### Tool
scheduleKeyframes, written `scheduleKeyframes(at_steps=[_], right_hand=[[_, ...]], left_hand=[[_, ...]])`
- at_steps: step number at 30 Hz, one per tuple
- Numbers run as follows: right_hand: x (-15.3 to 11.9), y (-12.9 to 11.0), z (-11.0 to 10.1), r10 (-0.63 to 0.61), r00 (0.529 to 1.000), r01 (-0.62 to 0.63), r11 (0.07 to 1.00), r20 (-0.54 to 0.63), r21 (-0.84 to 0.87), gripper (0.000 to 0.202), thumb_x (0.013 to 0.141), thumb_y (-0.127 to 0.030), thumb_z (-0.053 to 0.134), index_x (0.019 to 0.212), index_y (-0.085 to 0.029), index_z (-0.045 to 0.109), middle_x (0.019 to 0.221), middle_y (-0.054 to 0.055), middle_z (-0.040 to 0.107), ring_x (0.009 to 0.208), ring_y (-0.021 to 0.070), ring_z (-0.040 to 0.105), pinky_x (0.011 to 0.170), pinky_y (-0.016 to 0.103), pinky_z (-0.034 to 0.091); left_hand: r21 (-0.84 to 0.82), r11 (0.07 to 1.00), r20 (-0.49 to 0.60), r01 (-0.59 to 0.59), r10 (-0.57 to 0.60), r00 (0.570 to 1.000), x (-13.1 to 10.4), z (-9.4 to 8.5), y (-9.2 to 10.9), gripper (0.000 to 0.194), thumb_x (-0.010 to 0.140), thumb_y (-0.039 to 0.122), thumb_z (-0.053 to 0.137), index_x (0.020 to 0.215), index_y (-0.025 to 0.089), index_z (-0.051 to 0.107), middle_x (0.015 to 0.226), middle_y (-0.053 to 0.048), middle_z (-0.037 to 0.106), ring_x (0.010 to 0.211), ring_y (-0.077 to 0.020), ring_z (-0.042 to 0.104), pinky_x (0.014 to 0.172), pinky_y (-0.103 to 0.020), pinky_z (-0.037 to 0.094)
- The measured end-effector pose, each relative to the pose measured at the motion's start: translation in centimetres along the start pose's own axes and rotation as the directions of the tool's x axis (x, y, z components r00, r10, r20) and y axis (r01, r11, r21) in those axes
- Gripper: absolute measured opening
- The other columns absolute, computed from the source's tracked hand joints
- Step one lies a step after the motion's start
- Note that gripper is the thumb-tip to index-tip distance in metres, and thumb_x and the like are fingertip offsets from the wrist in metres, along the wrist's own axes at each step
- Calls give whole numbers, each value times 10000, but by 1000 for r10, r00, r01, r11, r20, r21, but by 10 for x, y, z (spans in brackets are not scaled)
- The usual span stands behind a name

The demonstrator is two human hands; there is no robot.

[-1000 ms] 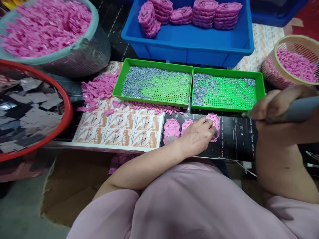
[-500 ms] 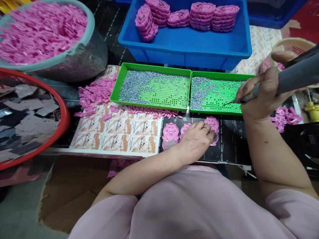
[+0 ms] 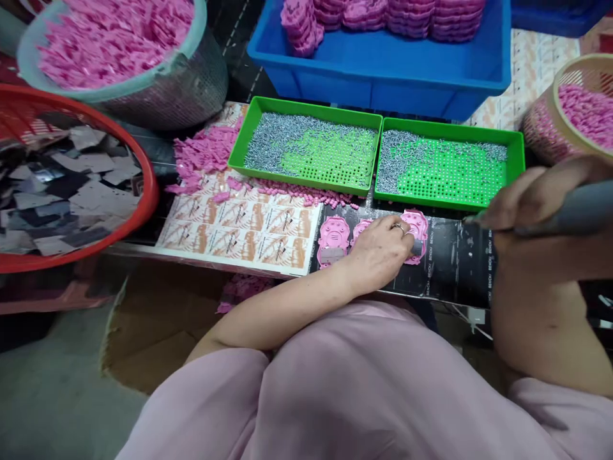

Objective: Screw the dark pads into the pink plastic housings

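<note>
Three pink plastic casings lie in a row on the black strip at the bench's front edge. The left casing (image 3: 334, 234) has a small grey plate (image 3: 331, 255) at its lower end. My left hand (image 3: 383, 252) lies across the middle casing (image 3: 360, 229), covering most of it, with its bent fingers closed on the near side of the right casing (image 3: 416, 222). A grey piece shows by those fingertips. My right hand (image 3: 541, 201), blurred, is wrapped round a grey power screwdriver (image 3: 582, 207), its tip pointing left above the strip, apart from the casings.
Two green trays (image 3: 514, 176) of small screws stand behind the casings. Further back, a blue bin (image 3: 325, 80) holds stacked pink casings. Pink pieces fill a pale green basket (image 3: 191, 83) and a cream basket (image 3: 558, 102); a red basket (image 3: 152, 182) holds grey plates.
My right hand and the screwdriver have moved right and away from over the right green tray. My left hand stays at the casings. The whole view has shifted slightly.
</note>
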State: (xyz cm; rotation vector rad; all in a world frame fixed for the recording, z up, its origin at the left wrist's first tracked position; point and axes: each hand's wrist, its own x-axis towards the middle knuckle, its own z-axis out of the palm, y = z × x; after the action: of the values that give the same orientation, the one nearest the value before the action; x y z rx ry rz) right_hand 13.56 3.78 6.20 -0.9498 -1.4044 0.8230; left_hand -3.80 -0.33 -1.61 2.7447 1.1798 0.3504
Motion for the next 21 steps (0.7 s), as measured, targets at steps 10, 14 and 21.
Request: scheduleKeyframes(at_steps=[10, 14, 21], right_hand=[[-38, -2, 25, -188, 977, 145, 936, 105, 322, 315, 836, -330, 590, 1145, -307, 647, 474, -78, 498, 312, 117, 427, 294, 263, 407], [-40, 0, 26, -133, 989, 107, 941, 60, 321, 229, 801, -352, 625, 1011, -281, 681, 473, -72, 509, 323, 115, 441, 302, 264, 402], [-44, 6, 30, -68, 986, 23, 959, 151, 281, 260, 804, -384, 632, 605, -220, 596, 440, -35, 434, 343, 104, 433, 306, 264, 296]], left_hand=[[43, 999, -44, 19, -17, 999, 0, 3, 3, 150, 894, 209, 603, 992, 126, 681, 1069, -84, 708, 1105, -245, 586, 855, -364, 479], [47, 999, -30, 16, -15, 999, 1, 2, 3, 156, 893, 215, 607, 993, 122, 681, 1055, -73, 711, 1113, -254, 582, 855, -373, 482], [22, 999, -6, 23, -23, 1000, 3, 4, 4, 137, 883, 196, 605, 964, 130, 693, 1066, -71, 714, 1124, -265, 577, 825, -380, 488]])
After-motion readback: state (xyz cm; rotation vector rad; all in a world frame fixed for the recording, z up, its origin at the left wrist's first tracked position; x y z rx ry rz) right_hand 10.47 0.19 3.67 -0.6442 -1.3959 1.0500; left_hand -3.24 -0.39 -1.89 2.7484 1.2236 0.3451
